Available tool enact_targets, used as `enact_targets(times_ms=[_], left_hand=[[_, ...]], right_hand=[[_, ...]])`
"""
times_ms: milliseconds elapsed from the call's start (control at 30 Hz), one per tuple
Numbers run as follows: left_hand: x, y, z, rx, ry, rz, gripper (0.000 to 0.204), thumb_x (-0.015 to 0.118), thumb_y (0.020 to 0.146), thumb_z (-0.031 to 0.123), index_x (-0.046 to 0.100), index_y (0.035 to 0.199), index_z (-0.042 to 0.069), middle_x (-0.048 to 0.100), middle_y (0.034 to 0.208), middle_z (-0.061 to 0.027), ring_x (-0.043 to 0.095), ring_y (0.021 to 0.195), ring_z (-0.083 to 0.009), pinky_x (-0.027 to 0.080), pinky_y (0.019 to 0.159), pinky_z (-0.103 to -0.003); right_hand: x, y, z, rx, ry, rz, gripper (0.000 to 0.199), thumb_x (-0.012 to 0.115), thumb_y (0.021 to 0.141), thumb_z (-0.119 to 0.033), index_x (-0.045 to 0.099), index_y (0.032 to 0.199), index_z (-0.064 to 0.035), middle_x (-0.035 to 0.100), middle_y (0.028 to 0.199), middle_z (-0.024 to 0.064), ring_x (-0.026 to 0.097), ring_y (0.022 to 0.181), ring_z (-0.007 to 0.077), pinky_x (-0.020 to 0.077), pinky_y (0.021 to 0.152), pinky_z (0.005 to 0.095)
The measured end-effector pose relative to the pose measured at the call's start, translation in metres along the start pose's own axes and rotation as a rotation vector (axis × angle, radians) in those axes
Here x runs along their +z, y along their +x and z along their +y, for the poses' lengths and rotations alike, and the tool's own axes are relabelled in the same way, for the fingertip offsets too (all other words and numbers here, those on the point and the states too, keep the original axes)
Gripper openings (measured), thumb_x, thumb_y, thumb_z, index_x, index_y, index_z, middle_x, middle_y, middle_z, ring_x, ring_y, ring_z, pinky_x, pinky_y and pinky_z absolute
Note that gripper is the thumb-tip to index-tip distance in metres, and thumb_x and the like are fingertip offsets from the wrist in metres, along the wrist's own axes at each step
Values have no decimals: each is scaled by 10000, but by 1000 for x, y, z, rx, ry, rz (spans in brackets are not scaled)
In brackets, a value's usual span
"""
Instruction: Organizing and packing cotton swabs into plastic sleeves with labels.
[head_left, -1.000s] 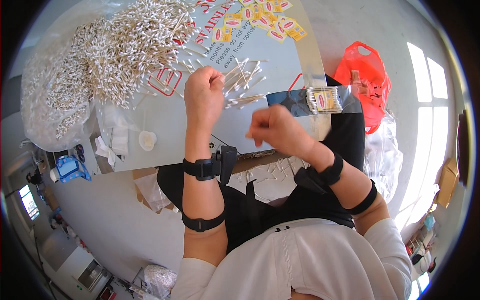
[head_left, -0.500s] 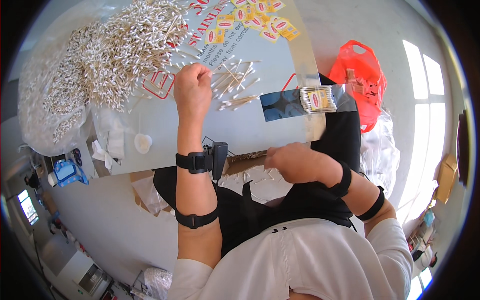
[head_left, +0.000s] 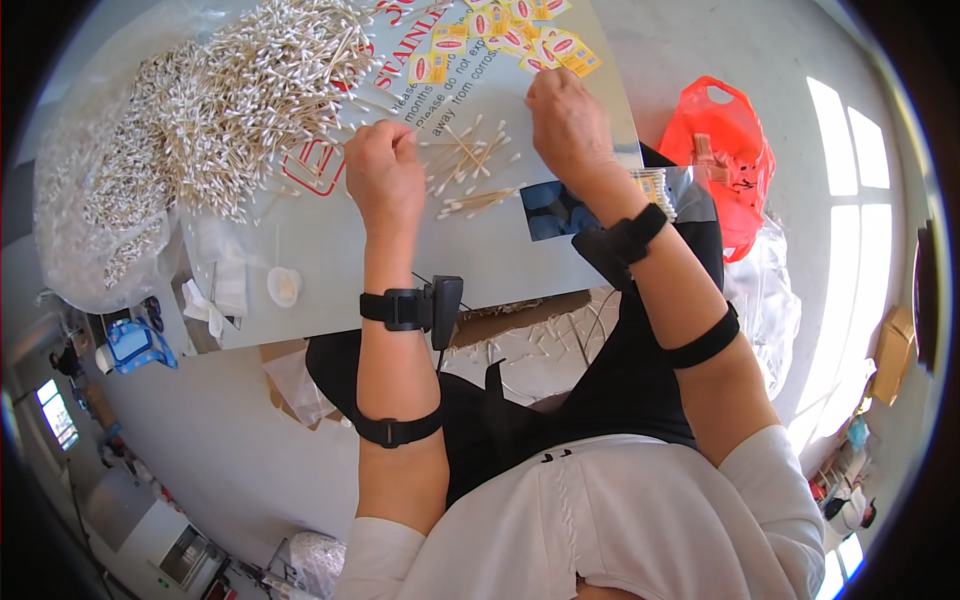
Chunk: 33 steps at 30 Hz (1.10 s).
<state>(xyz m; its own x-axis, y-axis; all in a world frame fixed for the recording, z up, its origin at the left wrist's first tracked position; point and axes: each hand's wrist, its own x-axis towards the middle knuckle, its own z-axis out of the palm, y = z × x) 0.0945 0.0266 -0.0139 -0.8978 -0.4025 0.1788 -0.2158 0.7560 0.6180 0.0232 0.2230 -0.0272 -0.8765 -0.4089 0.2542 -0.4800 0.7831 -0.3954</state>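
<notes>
pale floor (head_left: 250, 420) spreads around a grey bench (head_left: 335, 265), with a red bag (head_left: 748, 145) beyond its right side. as far as can be judged, one batch of work looks mostly grouped: a pack (head_left: 655, 187) of swabs lies on a dark-ended strip (head_left: 543, 212) at the bench's right edge, partly hidden by the right wrist. much looks left to do, since a great heap (head_left: 240, 110) of swabs sits loose at the far left, and small yellow cards (head_left: 567, 52) lie scattered at the far edge. between the hands, loose swabs (head_left: 463, 147) point several ways, some crossing; just nearer, a small bunch (head_left: 480, 202) lies with its long axis running left to right, its right end slightly farther away. the strip's long axis also runs roughly left to right; how the pack's swabs point is too covered to tell. the left hand (head_left: 385, 165) is curled, thumb toward forefinger, just beside the loose swabs; whether it pinches one cannot be told. the right hand (head_left: 570, 115) has its fingertips drawn together just beside the nearest cards; contact, or anything gripped, is unclear.
</notes>
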Motion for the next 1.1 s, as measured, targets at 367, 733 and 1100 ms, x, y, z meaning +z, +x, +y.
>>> enact_targets(times_ms=[367,733,1100], left_hand=[[-15,3,-15,9,-111,4,58,702,794,62,660,812,27,622,776,-88,592,736,-263,473,686,-383],[-30,-4,-21,21,-171,-16,65,699,795,62,660,811,13,623,761,-85,587,705,-229,466,671,-351],[-2,18,3,283,109,16,44,704,777,74,672,802,58,619,815,-90,586,862,-298,489,750,-410]], right_hand=[[-50,-109,-22,-279,309,-330,110,611,744,9,551,833,-20,537,816,127,606,788,317,495,671,373],[-52,-125,-41,-336,347,-532,131,668,765,-86,576,848,-43,577,820,103,630,770,298,525,667,382],[-3,-54,-37,-187,313,-41,196,753,705,-83,622,851,-90,571,868,59,599,873,264,517,711,385]])
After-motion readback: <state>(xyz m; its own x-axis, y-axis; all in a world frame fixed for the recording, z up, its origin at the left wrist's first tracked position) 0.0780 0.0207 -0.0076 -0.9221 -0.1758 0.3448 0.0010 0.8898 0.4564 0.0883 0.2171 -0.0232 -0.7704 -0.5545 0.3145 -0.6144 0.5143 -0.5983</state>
